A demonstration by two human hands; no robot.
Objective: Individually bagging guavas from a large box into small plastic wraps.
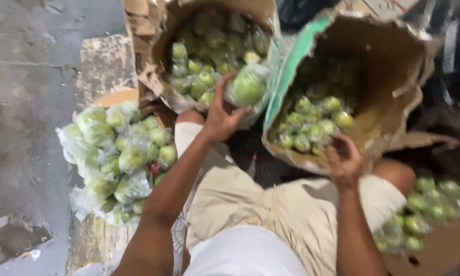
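My left hand (222, 115) grips a clear plastic bag of green fruit (246, 85) and holds it up between two cardboard boxes. My right hand (344, 159) reaches into the right cardboard box (393, 66), fingers down among loose green fruit (311, 125) at its near rim. I cannot make out whether that hand has closed on a fruit. The left cardboard box (161, 82) is also full of green fruit (204, 56). I sit with my knees under both boxes.
A pile of bagged green fruit (120, 156) lies on a wooden block (104, 61) at the left. More bagged green fruit (419, 214) sits at the lower right. Wet grey concrete floor (25, 102) runs along the left.
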